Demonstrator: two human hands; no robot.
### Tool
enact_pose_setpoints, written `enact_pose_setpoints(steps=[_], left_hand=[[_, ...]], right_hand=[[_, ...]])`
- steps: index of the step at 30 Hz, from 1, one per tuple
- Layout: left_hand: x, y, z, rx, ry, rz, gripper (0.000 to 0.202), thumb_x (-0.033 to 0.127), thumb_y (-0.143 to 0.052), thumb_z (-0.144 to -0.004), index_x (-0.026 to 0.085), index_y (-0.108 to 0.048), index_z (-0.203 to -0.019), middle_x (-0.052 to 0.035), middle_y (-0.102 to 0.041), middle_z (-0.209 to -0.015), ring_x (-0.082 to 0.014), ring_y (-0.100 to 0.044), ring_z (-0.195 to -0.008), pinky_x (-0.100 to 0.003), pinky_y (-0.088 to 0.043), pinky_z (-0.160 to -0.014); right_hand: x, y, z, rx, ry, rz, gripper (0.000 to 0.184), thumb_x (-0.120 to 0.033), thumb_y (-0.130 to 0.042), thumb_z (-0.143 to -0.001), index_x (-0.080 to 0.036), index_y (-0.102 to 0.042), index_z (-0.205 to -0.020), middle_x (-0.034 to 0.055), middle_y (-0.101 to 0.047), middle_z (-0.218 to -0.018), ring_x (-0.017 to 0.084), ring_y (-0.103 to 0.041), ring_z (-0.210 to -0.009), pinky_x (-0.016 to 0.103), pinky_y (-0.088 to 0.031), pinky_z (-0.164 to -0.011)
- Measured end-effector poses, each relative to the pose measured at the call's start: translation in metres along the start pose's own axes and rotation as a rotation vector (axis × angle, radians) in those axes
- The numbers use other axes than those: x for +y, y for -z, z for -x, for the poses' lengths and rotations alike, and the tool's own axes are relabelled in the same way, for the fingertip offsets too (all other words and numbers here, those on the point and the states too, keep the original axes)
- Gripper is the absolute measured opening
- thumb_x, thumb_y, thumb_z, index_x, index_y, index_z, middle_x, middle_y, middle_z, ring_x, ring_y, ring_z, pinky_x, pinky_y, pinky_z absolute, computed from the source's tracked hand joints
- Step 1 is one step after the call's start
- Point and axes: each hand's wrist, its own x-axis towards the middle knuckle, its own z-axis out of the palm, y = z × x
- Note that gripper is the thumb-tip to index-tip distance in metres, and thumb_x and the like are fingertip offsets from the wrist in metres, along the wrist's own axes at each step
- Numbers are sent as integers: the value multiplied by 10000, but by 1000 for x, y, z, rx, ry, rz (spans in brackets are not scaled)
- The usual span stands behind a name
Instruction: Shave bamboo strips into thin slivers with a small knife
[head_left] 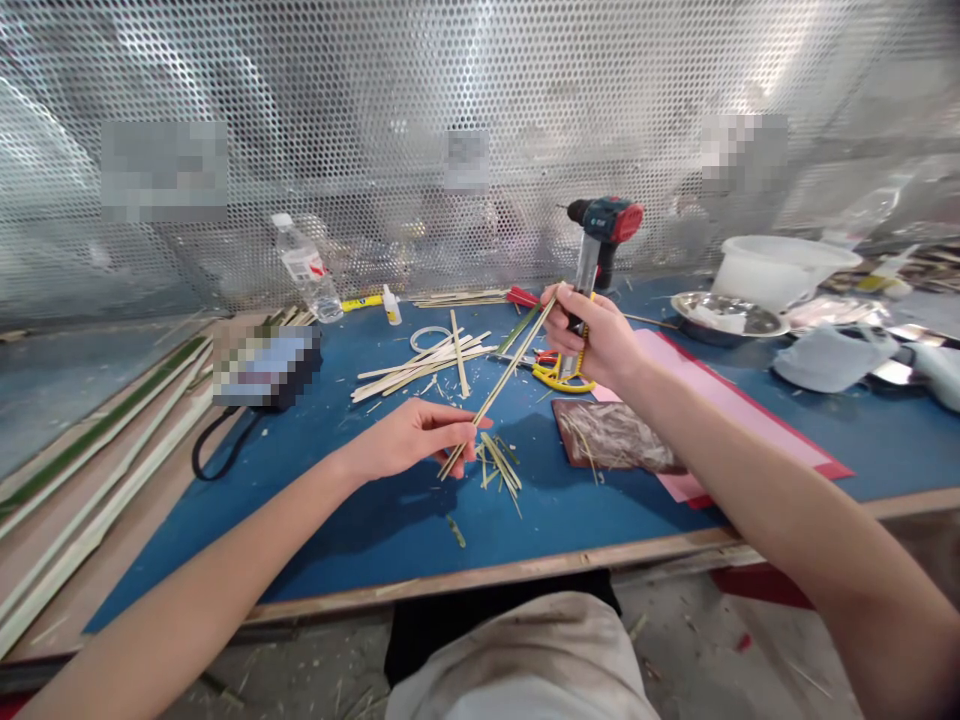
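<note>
Left hand [405, 442]: thumb and fingers pinch the lower end of a thin bamboo strip [499, 385], which slants across above the worktop [390, 530].
Right hand [592, 335]: closed firmly around the strip's upper end, in front of an upright cordless drill [604, 235].
Cut so far: short bamboo slivers [499, 465] lie just below the left hand; a loose heap of longer strips [424, 365] lies farther back.
Still whole: long bamboo lengths [97, 470], some green-skinned, lie beyond the worktop's left edge.
Nearby: yellow-handled scissors [559, 375] lie beside the right hand.
Back of worktop: a water bottle [304, 270], a steel bowl [724, 315] and a white bucket [780, 270].
</note>
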Motion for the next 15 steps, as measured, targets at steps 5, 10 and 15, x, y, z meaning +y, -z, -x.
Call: enact_pose_setpoints(steps=[5, 10, 15], left_hand=[[2, -3, 2, -27, 3, 18, 339, 414, -694, -985, 132, -741, -1167, -74, -775, -936, -139, -753, -710, -262, -590, -711], [4, -6, 2, -32, 0, 36, 359, 404, -720, -967, 134, -658, -1194, -86, -794, -921, -175, -776, -702, -268, -602, -652], [4, -6, 2, -29, 19, 11, 359, 453, -736, -949, 122, -705, -1086, -100, -797, -950, -190, -794, -754, -261, -611, -672]], right_hand=[[4, -1, 0, 17, -35, 12, 290, -483, -725, -929, -203, -681, -989, -60, -456, -716, 49, -265, -480, 254, -218, -460], [8, -4, 0, 38, -55, -7, 272, -450, -747, -909, -193, -686, -973, -58, -463, -705, 47, -284, -480, 247, -195, -458], [9, -5, 0, 63, -61, -4, 271, -442, -759, -897, -189, -687, -962, -56, -466, -701, 48, -300, -484, 241, -202, -450]])
